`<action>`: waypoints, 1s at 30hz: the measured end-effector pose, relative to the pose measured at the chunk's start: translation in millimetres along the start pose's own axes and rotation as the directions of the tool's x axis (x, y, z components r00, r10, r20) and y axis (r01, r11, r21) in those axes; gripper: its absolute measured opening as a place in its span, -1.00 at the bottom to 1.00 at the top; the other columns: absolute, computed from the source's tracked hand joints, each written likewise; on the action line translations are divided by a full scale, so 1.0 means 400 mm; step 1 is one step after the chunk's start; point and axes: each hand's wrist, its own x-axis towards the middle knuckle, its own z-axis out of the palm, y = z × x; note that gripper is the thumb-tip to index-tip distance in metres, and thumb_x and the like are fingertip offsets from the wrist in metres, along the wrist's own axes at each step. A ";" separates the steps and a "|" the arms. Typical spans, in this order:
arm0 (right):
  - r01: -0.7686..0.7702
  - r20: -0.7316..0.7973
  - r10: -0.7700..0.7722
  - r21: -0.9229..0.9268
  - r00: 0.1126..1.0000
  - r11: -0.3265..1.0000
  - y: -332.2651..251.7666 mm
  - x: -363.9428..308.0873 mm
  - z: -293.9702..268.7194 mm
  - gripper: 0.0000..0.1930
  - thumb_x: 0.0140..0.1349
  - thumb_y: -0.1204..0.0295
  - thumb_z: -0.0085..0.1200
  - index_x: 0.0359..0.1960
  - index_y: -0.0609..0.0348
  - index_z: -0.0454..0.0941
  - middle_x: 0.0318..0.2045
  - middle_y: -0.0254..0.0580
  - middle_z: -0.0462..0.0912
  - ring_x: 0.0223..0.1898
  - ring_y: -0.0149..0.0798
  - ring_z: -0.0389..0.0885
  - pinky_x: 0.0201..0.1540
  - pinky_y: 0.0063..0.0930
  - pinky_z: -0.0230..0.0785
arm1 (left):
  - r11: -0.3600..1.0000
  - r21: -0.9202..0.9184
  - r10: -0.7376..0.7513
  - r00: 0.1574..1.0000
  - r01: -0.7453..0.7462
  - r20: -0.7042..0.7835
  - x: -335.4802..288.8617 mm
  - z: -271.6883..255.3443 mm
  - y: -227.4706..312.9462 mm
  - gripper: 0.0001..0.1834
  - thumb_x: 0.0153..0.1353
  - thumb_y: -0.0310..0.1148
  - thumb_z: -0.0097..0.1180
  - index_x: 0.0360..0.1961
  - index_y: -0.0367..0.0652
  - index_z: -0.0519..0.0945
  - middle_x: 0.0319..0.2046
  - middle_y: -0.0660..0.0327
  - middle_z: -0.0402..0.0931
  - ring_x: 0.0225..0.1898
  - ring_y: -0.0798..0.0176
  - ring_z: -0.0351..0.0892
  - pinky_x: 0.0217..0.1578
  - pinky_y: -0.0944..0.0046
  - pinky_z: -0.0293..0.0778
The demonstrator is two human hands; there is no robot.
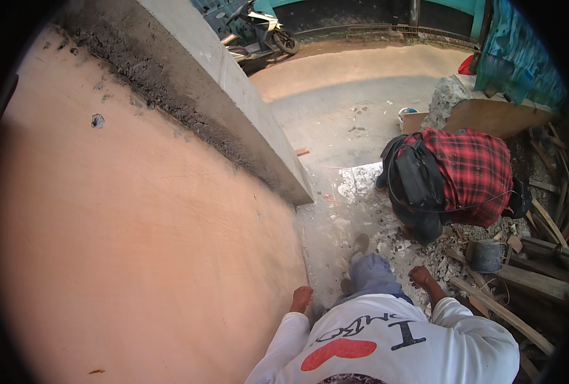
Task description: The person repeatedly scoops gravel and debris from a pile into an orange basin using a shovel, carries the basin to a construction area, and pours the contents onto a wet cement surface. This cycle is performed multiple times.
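Observation:
My left hand (302, 299) hangs beside the peach-painted wall (169, 256), its fingers curled in with nothing seen in them. On the other side of my body, my right hand (419, 276) is held out over the rubble-strewn ground (387, 224). Its fingers are also curled, and no object shows in them. My white sleeves lead back to a white shirt (400, 358) with a red heart. One leg in blue-grey trousers (373, 275) is forward, a shoe (360, 243) on the dusty floor. A dark bucket (486, 256) is the nearest container to my right hand.
Ahead to the right, a person in a red plaid shirt (473, 173) bends over, a black bag (419, 176) on them. Wooden planks (502, 313) and debris crowd the right side. A concrete pillar (233, 83) juts from the wall; a motorbike (262, 38) stands beyond it.

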 end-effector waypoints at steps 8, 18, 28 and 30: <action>-0.133 0.186 0.146 -0.081 0.972 0.988 -0.350 0.122 -0.034 -0.70 0.20 0.29 -0.04 -0.26 0.28 0.59 -0.36 -0.06 0.65 -0.45 -0.11 0.69 -0.42 -0.14 0.63 | 0.973 0.021 -0.228 0.973 0.228 0.022 -0.070 -0.126 -0.015 -0.84 0.18 -0.33 0.08 -0.27 -0.17 0.58 -0.42 0.21 0.51 -0.47 0.27 0.53 -0.49 0.24 0.49; -0.275 0.314 0.189 0.257 0.930 0.926 -0.456 0.127 -0.170 -0.68 0.25 0.20 -0.04 -0.08 0.09 0.56 -0.24 -0.25 0.61 -0.26 -0.24 0.59 -0.25 -0.26 0.49 | 0.999 -0.052 0.007 0.994 -0.013 -0.109 0.088 -0.085 0.430 -0.68 0.25 -0.29 0.09 0.01 -0.13 0.49 -0.17 0.22 0.55 -0.25 0.26 0.58 -0.28 0.29 0.52; -0.058 0.283 -0.035 0.313 0.959 0.948 -0.778 -0.023 -0.234 -0.63 0.34 0.13 0.06 -0.22 0.24 0.62 -0.33 -0.33 0.63 -0.28 -0.45 0.47 -0.13 -0.53 0.34 | 0.883 0.469 -0.189 0.926 0.015 0.326 0.016 -0.003 0.907 -0.65 0.23 -0.21 0.16 -0.04 -0.18 0.58 -0.15 0.26 0.56 -0.17 0.28 0.55 -0.22 0.27 0.56; -0.062 0.273 -0.041 0.357 0.961 0.932 -0.783 -0.020 -0.222 -0.67 0.34 0.17 0.07 -0.23 0.24 0.62 -0.33 -0.37 0.62 -0.26 -0.49 0.47 -0.11 -0.56 0.34 | 0.779 0.624 -0.260 0.875 -0.060 0.408 0.027 0.037 0.979 -0.67 0.21 -0.18 0.20 -0.11 -0.18 0.63 -0.16 0.26 0.57 -0.17 0.28 0.55 -0.18 0.25 0.53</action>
